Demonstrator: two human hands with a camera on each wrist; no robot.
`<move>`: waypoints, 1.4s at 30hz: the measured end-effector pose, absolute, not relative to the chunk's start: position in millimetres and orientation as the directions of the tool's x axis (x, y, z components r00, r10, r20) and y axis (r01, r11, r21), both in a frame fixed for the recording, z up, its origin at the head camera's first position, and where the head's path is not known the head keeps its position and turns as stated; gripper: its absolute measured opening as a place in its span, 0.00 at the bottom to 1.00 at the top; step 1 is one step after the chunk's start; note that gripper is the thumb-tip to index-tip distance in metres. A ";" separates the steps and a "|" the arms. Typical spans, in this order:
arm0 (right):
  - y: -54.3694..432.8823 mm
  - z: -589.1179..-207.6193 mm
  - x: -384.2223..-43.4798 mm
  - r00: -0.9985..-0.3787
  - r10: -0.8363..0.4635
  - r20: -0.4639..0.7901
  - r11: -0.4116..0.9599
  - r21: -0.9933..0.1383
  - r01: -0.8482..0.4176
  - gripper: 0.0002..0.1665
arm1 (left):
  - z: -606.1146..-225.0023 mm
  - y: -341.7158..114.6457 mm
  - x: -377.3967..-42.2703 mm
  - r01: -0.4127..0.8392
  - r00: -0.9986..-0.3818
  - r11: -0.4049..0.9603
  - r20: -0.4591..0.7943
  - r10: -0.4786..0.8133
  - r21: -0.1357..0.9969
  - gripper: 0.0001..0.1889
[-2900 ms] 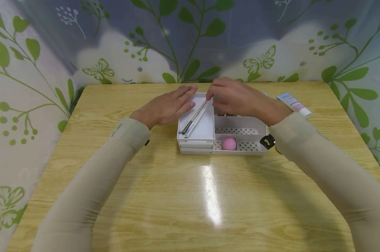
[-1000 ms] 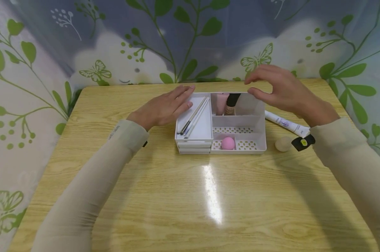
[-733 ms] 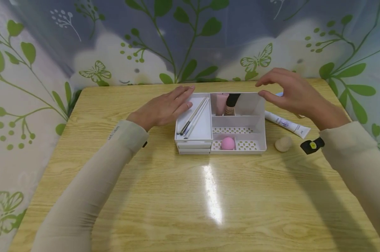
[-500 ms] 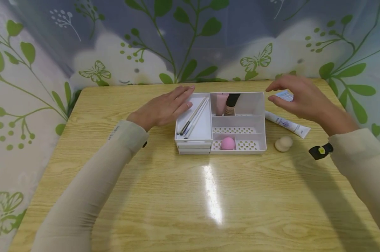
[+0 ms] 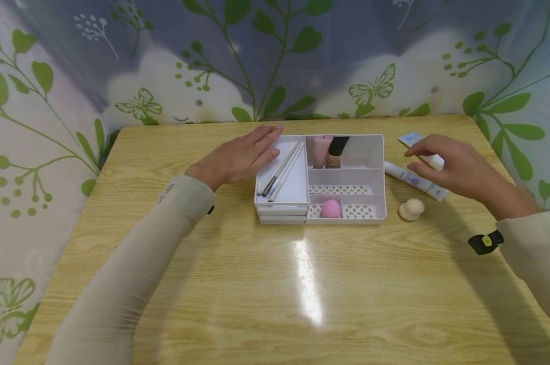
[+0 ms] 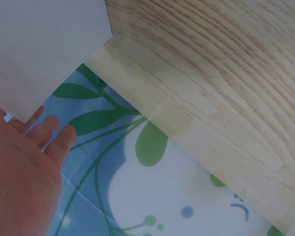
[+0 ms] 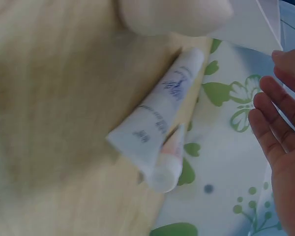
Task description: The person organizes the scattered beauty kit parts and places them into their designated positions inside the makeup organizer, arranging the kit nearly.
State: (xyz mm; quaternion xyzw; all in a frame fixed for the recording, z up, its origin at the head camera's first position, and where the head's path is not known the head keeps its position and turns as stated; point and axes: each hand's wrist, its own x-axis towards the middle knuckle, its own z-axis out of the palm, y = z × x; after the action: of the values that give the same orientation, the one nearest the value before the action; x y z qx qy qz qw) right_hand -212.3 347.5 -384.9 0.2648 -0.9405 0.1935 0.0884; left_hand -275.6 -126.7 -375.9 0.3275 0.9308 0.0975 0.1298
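My left hand [image 5: 238,158] rests with fairly straight fingers on the left edge of a white desk organizer [image 5: 385,200]. Thin brushes [image 5: 280,171] lie slanted in its top left tray. A pink tube [image 5: 321,152] and a black-capped bottle [image 5: 336,152] lean in the back compartment, and a pink makeup sponge [image 5: 331,208] sits in a front one. To the right, my right hand [image 5: 457,166] hovers with loosely bent fingers, holding nothing. Beneath and beside it lie a white tube [image 5: 400,174] and a blue-and-white tube [image 5: 410,138], partly covered by the hand in the head view.
A beige makeup sponge [image 5: 411,209] stands on the wooden table [image 5: 238,284], right of the organizer and in front of the white tube. Patterned cloth [image 5: 275,61] with green leaves hangs along the table's back and sides.
My right hand has let go of the brushes in the tray and moved right, then down, to over the tubes. My left hand has stayed on the organizer.
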 end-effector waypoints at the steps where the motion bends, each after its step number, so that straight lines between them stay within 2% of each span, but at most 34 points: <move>1: 349.4 -386.7 -209.7 -0.848 -0.461 0.261 0.788 -0.320 -0.526 0.15 | -375.7 -126.4 -275.7 0.583 -0.752 0.767 -0.178 0.634 0.267 0.37; 12: 365.1 -414.7 -185.4 -0.860 -0.432 0.273 0.748 -0.424 -0.511 0.19 | -375.2 -124.7 -275.7 0.575 -0.757 0.773 -0.186 0.627 0.266 0.37; 19: 372.1 -429.4 -168.7 -0.869 -0.403 0.288 0.742 -0.454 -0.494 0.24 | -375.9 -124.6 -275.7 0.572 -0.758 0.775 -0.189 0.625 0.269 0.37; 24: 372.8 -432.9 -159.9 -0.860 -0.407 0.308 0.711 -0.483 -0.510 0.24 | -377.4 -125.1 -274.9 0.576 -0.753 0.769 -0.187 0.631 0.278 0.37; 36: 370.7 -430.1 -162.6 -0.836 -0.445 0.321 0.694 -0.467 -0.549 0.21 | -374.7 -127.9 -274.3 0.570 -0.758 0.772 -0.181 0.626 0.283 0.37; 42: 372.1 -432.1 -154.2 -0.868 -0.423 0.258 0.720 -0.485 -0.495 0.22 | -374.1 -126.8 -273.2 0.565 -0.756 0.772 -0.194 0.626 0.291 0.37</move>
State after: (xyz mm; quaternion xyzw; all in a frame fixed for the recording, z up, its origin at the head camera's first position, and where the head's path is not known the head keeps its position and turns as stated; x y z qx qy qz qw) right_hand -154.2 372.1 -432.1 0.2482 -0.9252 0.2796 0.0646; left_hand -273.2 -126.8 -374.1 0.3198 0.9306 0.1080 0.1414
